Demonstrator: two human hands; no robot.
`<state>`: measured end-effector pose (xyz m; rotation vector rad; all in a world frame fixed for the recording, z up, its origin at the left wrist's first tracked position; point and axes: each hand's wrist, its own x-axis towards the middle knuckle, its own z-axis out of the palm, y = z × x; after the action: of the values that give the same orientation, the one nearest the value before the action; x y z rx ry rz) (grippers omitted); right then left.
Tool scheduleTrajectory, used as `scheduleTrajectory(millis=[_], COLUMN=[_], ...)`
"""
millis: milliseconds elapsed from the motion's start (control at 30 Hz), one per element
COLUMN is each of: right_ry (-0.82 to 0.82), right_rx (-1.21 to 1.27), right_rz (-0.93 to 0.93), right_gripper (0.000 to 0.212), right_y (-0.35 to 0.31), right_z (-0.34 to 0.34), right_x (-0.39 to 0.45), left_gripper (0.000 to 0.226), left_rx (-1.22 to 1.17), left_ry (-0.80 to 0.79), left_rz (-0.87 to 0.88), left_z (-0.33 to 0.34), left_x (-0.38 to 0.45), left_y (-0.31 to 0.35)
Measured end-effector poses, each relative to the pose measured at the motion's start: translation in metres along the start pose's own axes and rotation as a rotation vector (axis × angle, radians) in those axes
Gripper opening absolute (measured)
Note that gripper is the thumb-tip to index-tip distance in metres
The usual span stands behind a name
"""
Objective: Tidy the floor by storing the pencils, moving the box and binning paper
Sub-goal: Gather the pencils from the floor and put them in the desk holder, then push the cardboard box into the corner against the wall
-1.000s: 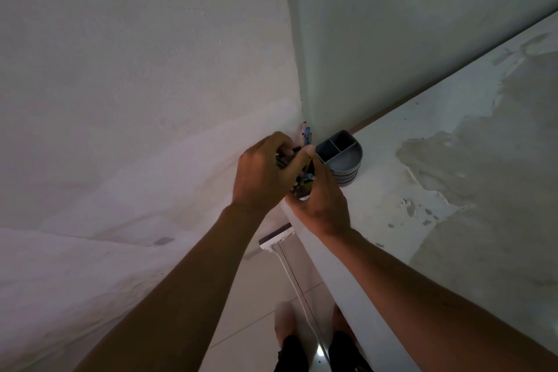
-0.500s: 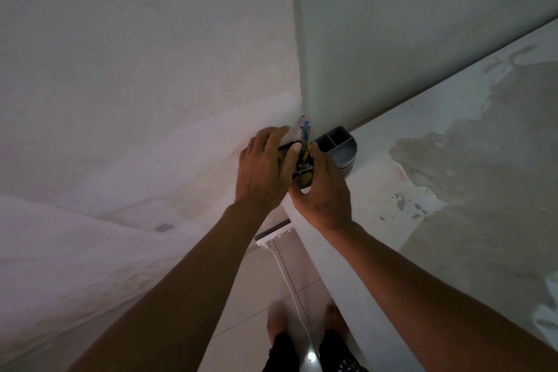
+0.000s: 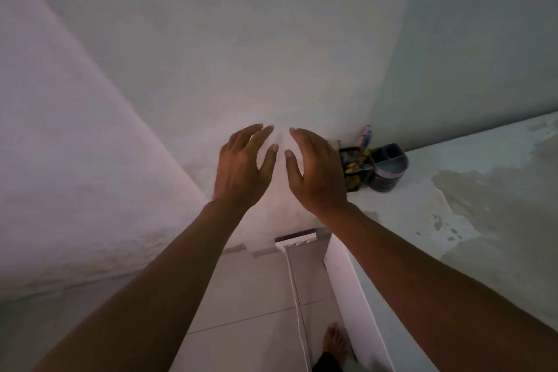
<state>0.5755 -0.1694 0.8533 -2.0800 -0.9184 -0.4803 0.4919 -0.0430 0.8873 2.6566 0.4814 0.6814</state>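
A dark pencil box (image 3: 353, 167) with colourful print stands in the corner of the white ledge (image 3: 453, 220), with pencils (image 3: 366, 137) sticking up out of it against the wall. Right beside it sits a grey round holder (image 3: 388, 170) with divided compartments. My left hand (image 3: 243, 169) and my right hand (image 3: 317, 170) hover in front of the wall, left of the box, fingers straight and spread, holding nothing. My right hand partly covers the box's left side.
Walls meet in a corner behind the ledge. The ledge surface is stained and patchy. Below, a tiled floor (image 3: 256, 296) shows a white power strip (image 3: 297, 239) with a cable (image 3: 297, 305) running toward me, and my bare foot (image 3: 335, 344).
Both hands let go of the pencil box, which now stands on the ledge corner. The hands have drawn back to the left and opened.
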Motion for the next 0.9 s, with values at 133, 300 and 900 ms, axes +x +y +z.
scheduleTrajectory(millis=[133,300,900], right_ry=[-0.068,-0.181,-0.542], right_rx=[0.061,0.147,0.22], right_rz=[-0.051,-0.123,-0.407], right_gripper=[0.04,0.04,0.046], right_y=[-0.069,-0.187,-0.494], right_z=[0.037,0.093,0.238], right_x=[-0.007,-0.046,-0.187], left_gripper=[0.042,0.038,0.043], left_rx=[0.028,0.125,0.391], left_ry=[0.046,0.141,0.291], left_rz=[-0.105,-0.231,-0.641], left_z=[-0.057,-0.149,-0.357], left_x=[-0.042,-0.129,-0.4], left_y=[-0.058,-0.154,-0.347])
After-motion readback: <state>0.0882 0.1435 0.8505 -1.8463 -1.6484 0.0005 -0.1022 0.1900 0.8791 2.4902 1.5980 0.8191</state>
